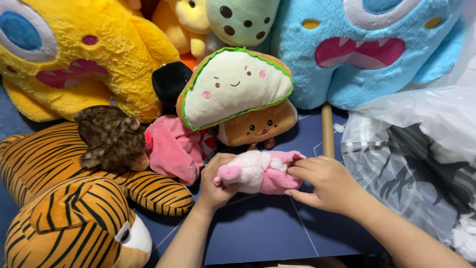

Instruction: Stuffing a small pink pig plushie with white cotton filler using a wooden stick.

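Both hands were closed on a small pink-and-white plush toy [260, 171], held lying sideways just above the dark blue bench [263, 228]. The left hand [217, 181] wrapped its fingers around the toy's pale end, while the right hand [322, 183] pinched the pink end between thumb and fingertips. The toy was off the bench and not yet set among the others. Just behind it sat a sandwich-shaped plush [235, 89] over a brown toast plush [260, 126], with a pink plush [173, 149] beside them. A tiger plush [74, 198] lay to the left, clear plastic bags [421, 149] to the right.
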